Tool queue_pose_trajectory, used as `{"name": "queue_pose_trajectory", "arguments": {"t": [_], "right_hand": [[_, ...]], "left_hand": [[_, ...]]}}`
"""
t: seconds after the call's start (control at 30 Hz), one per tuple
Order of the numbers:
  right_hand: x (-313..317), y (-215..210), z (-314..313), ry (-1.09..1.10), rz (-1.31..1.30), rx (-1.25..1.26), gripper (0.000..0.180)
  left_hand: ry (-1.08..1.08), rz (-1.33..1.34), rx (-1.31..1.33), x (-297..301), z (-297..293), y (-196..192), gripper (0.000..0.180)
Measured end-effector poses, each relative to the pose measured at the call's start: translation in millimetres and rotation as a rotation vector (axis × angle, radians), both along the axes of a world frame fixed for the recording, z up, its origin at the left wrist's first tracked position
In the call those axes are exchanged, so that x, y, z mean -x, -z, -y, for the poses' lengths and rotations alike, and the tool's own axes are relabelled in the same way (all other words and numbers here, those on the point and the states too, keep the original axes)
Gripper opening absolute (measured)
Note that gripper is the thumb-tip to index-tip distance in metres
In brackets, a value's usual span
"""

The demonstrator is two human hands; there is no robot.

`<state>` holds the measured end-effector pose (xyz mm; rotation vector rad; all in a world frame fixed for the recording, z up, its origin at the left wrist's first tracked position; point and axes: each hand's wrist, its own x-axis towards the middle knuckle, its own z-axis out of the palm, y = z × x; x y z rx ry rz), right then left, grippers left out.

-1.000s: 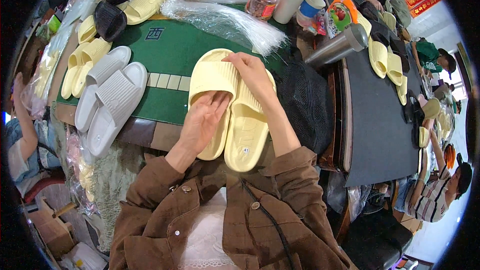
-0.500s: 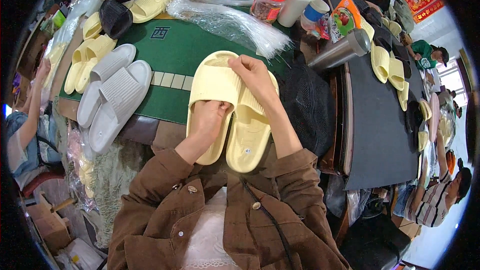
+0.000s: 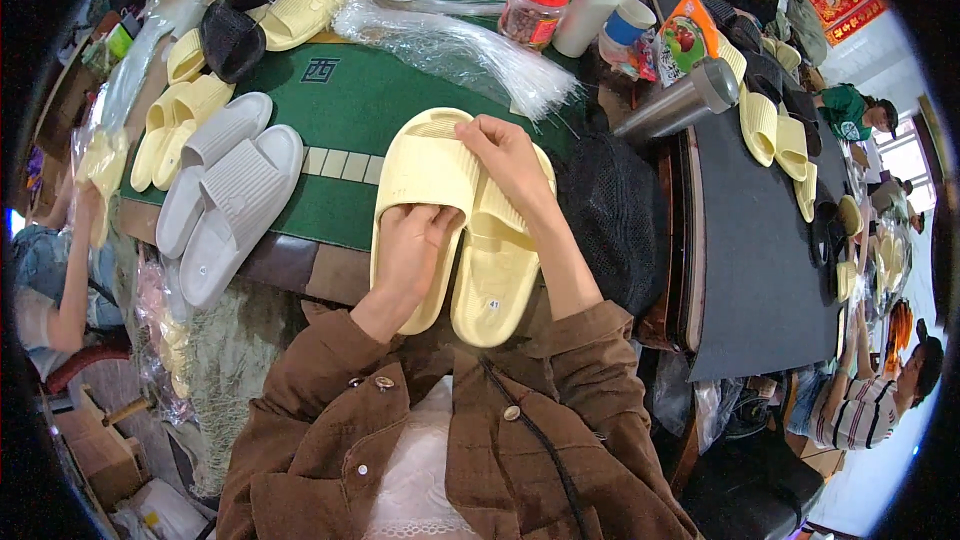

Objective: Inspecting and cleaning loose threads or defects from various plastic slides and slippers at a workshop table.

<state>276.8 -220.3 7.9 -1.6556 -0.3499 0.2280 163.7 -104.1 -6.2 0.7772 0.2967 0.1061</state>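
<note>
The left hand (image 3: 408, 252) has its fingers tucked under the strap of the left yellow slipper (image 3: 428, 175); a second ago they lay spread at its mouth, and half a second ago they were bunched there. The fingertips are hidden, so I cannot tell whether this grip is pinching anything. The right hand (image 3: 512, 165) pinches the upper inner edge of the same strap between thumb and forefinger, as in both earlier frames. The right yellow slipper (image 3: 495, 285) lies just beside, the pair at the near edge of the bench (image 3: 338, 274), heels toward the person. The grey slippers (image 3: 242, 208) remain to their left. At far left, a co-worker's hand (image 3: 88, 198) is lower than half a second ago.
</note>
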Motion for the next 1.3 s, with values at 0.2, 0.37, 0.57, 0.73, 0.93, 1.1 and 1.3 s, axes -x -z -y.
{"name": "queue_pose_trajectory", "arguments": {"t": [0.2,0.37,0.57,0.73,0.93,1.1,1.3], "right_hand": [[-1.9,3.2,0.8,0.021,-0.029,-0.028,0.034],[0.2,1.2,2.9,-0.036,0.032,0.038,0.028],[1.3,-1.0,1.1,0.048,0.105,0.079,0.024],[1.1,1.6,-4.2,0.095,0.129,-0.044,0.022],[-1.7,2.6,1.3,0.035,0.139,0.053,0.019],[-1.6,3.7,-0.3,0.081,0.298,0.113,0.016],[-2.2,5.4,-1.1,0.101,0.160,-0.082,0.008]], "left_hand": [[0.108,0.200,0.100,14.1,-9.1,-5.4,0.029],[0.154,0.106,0.440,3.7,-6.5,-18.1,0.036],[0.142,0.037,0.380,-21.1,-3.7,-7.5,0.038],[0.220,0.061,0.412,-26.5,-8.2,-5.0,0.041],[0.234,0.055,0.391,-26.6,-8.3,-4.4,0.040],[0.238,0.053,0.388,-24.3,-10.1,-4.3,0.037],[0.247,0.032,0.381,3.1,-23.3,-2.3,0.033]]}}
